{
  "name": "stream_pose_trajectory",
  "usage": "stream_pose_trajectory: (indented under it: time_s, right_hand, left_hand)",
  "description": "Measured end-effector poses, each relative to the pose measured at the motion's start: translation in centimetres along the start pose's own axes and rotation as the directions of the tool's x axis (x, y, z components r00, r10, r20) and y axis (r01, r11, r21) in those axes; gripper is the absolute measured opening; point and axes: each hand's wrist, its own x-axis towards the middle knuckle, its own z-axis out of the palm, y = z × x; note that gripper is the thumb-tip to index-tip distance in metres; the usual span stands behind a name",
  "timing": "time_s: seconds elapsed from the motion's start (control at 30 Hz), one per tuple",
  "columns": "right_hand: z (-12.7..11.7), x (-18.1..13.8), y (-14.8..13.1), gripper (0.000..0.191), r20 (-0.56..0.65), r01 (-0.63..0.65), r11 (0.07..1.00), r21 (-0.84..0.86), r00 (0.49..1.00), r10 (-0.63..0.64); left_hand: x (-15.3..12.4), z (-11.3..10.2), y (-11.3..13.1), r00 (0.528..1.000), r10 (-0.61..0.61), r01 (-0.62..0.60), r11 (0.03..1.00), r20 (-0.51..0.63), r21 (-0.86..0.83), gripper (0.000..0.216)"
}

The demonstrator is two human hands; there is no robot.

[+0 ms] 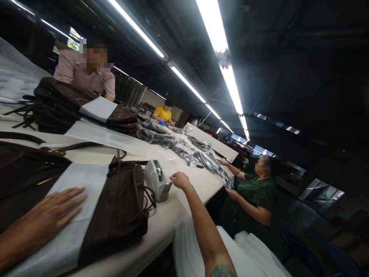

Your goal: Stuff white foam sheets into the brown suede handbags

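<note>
My left hand [59,209] lies flat, fingers stretched out, on a white foam sheet [83,179] that wraps across a dark brown handbag [119,207]. The bag rests on its side on the table, its handles [86,145] toward the far side. My right hand [181,180] is closed in a pinch at the front of a grey tape dispenser [157,181], by its cutting edge. A bit of tape [166,188] shows there; its hold between my fingertips is too small to make out fully. The dispenser stands just right of the bag.
More brown bags [63,102] with a white wrap [99,108] are stacked across the table [198,186]. Plastic-wrapped items [184,148] lie along it. A person in green [253,196] handles one at right; others stand beyond. White foam sheets [245,250] sit below the table edge.
</note>
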Motion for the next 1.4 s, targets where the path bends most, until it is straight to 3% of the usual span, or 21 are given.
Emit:
stream_pose_trajectory:
  time_s: [0.13, 0.27, 0.4, 0.53, 0.7, 1.0, 1.1, 1.23, 1.4]
  right_hand:
    - [-0.4, 0.6, 0.9, 0.027, -0.039, -0.076, 0.996, -0.051, 0.997, 0.074]
    - [0.4, 1.2, 0.2, 0.037, 0.1, -0.085, 0.996, 0.005, 0.991, 0.084]
    - [1.0, 1.9, -0.8, 0.03, 0.249, -0.165, 0.985, 0.056, 0.957, 0.147]
    - [0.8, 2.0, -1.1, 0.019, 0.287, -0.216, 0.961, 0.175, 0.944, 0.16]
    - [1.3, 1.0, -1.2, 0.017, 0.197, -0.185, 0.913, 0.363, 0.973, 0.119]
    - [0.1, -4.0, -0.4, 0.026, -0.079, 0.114, 0.831, 0.544, 0.993, -0.085]
    - [0.1, -5.1, 0.8, 0.027, -0.08, 0.105, 0.83, 0.548, 0.994, -0.073]
    - [2.2, -6.3, 2.5, 0.025, -0.07, 0.053, 0.846, 0.531, 0.997, -0.018]
    - [5.2, -6.8, 4.0, 0.021, -0.145, 0.017, 0.885, 0.466, 0.988, 0.058]
  left_hand:
    - [0.0, -0.5, 0.7, 1.0, 0.0, 0.0, 0.998, 0.008, 0.056, 0.053]
    - [0.0, -0.7, 0.9, 1.0, 0.002, -0.003, 0.998, 0.011, 0.063, 0.055]
    - [0.1, -0.7, 1.0, 1.0, 0.008, -0.008, 0.998, 0.007, 0.061, 0.055]
    - [0.2, -0.7, 1.1, 1.0, -0.004, 0.004, 0.999, -0.001, 0.047, 0.054]
    - [0.0, -0.6, 0.9, 1.0, 0.021, -0.02, 0.999, -0.012, 0.045, 0.053]
    - [-0.3, 0.4, 0.0, 0.999, -0.004, 0.002, 0.999, -0.039, -0.049, 0.047]
    - [-0.3, 0.6, -0.3, 0.997, 0.021, -0.025, 0.998, -0.074, -0.058, 0.046]
    - [-0.3, 0.6, -0.4, 0.995, 0.032, -0.038, 0.997, -0.099, -0.06, 0.046]
    - [0.0, -0.3, 0.5, 0.999, -0.016, 0.013, 0.996, -0.033, -0.086, 0.049]
